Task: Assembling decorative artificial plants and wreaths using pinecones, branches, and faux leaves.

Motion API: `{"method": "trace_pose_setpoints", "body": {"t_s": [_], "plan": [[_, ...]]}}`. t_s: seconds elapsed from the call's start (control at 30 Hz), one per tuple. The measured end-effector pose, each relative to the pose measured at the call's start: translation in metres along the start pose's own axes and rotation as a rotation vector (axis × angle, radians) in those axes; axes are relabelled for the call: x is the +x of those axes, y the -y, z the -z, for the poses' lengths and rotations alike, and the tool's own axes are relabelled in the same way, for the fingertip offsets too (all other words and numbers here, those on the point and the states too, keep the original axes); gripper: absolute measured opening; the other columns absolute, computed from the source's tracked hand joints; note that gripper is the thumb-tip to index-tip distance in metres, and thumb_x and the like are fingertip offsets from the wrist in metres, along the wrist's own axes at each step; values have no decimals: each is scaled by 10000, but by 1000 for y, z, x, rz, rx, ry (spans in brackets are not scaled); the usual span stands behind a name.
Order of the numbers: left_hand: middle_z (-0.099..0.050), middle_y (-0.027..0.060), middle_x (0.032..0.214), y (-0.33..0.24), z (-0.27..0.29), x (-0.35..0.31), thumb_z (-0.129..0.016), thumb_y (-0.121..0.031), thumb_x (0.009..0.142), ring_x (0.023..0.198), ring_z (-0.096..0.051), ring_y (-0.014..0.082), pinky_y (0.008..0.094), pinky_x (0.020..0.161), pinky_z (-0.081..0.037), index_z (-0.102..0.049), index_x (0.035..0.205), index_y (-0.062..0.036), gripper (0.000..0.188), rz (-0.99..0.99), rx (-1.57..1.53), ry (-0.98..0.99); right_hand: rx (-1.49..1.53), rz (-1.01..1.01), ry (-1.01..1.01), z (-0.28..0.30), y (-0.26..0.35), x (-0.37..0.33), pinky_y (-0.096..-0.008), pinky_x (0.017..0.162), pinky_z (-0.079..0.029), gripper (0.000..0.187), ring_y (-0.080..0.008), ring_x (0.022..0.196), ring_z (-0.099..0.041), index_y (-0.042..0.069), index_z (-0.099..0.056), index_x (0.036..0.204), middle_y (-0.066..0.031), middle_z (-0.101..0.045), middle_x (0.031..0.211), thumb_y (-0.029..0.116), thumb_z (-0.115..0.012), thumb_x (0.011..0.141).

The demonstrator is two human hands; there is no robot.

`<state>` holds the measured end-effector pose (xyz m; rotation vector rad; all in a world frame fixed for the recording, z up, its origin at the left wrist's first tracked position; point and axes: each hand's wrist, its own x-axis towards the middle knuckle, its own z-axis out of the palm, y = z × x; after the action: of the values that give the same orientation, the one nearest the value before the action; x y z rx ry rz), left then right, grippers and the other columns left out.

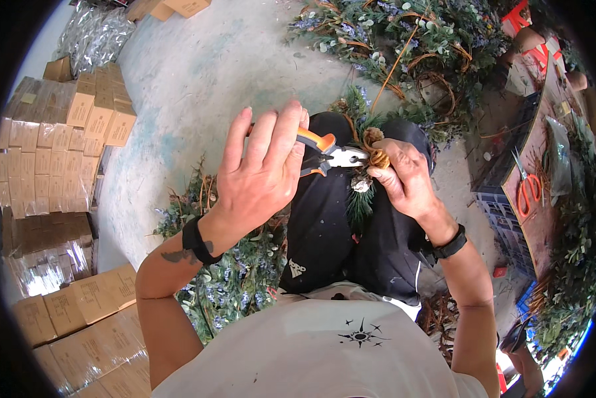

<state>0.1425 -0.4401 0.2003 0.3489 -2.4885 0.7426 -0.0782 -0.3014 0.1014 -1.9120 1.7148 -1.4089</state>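
Pliers [324, 154] with orange handles sit in the left hand [261, 174], fingers wrapped around the grips, tips meeting a small brown pinecone [376, 147]. The right hand [407, 178] pinches that pinecone and a green sprig [360, 199] above the lap. Wreaths of greenery [235, 278] lie on the concrete floor [198, 86] beside cardboard boxes [52, 159].

Pliers [328, 154] — glossy orange plastic handles, bare metal tips.

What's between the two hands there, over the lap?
In the head view, the orange-handled pliers span the gap: the left hand grips the handles, and the metal nose reaches the twig bundle in the right hand.
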Motion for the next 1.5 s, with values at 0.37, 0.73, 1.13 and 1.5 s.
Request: {"method": "trace_pose_setpoints", "body": {"t_s": [0.37,0.73,1.13,1.5], "plan": [[-666,70,1116,26,10,12,-741,-139,893,1009,-612,259,414,838,-477,-727,910,-49,93,-150,-54,82,-54,27,-18,-3,-1,0,-466,825,-561,411,-414,973,-679,8,-638,1181,-200,-689,1090,289,-767,911],[-686,125,690,72,-6,63,-696,-311,908,618,-658,279,411,617,-501,-774,834,-29,302,224,-1199,1499,-56,43,-43,1,-4,1,-454,806,-566,431,-410,935,-690,-9,-630,1199,-192,-695,1062,276,-767,907],[-530,156,1469,-3,-10,-29,-757,-50,777,1268,-547,367,466,1005,-439,-683,993,30,242,180,-572,343,12,27,-3,0,-4,-1,-470,859,-551,415,-423,998,-667,14,-629,1211,-197,-689,1120,281,-755,919],[-637,131,1279,-5,-14,-40,-717,-111,813,889,-616,289,414,788,-477,-720,914,8,156,95,-409,211,-36,19,-18,-2,-2,0,-471,850,-557,420,-420,994,-672,5,-638,1192,-205,-690,1106,284,-767,906]]}}
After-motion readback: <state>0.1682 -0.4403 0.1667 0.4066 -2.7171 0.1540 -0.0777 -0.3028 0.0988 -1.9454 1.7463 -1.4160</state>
